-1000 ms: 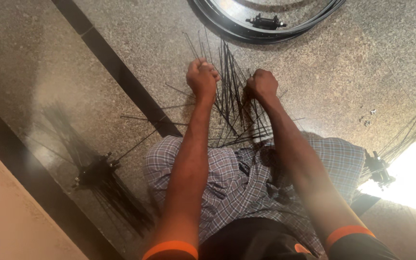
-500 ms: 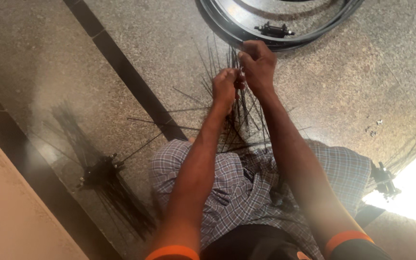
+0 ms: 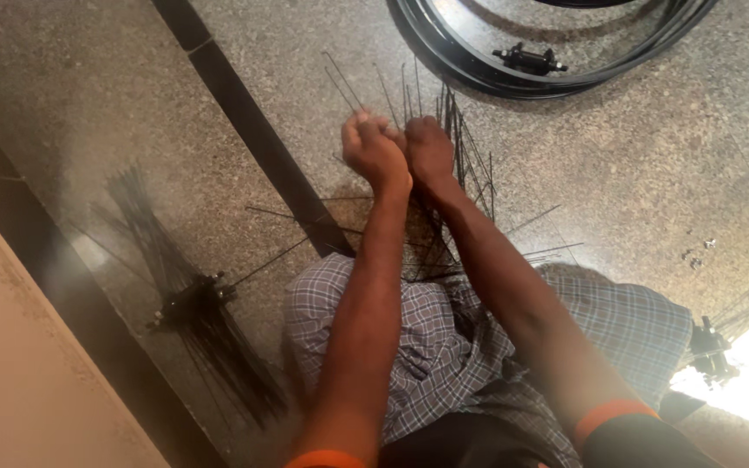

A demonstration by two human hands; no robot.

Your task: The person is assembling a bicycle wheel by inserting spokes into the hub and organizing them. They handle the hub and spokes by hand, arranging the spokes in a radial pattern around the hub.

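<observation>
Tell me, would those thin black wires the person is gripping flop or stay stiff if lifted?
The spokes look fairly stiff: they stand straight and fan out above both hands, left hand and right hand, without drooping. Being so thin, each is probably light and springy. Loose ones lie straight on the stone floor, so they would likely roll or scatter.

Both bare forearms reach straight out from the body and converge, wrists nearly level. The left hand is curled into a loose fist, knuckles up, fingers closed. The right hand sits just beside it, touching it, fingers bent down and pinched shut, with orange sleeve cuffs at both upper arms
</observation>
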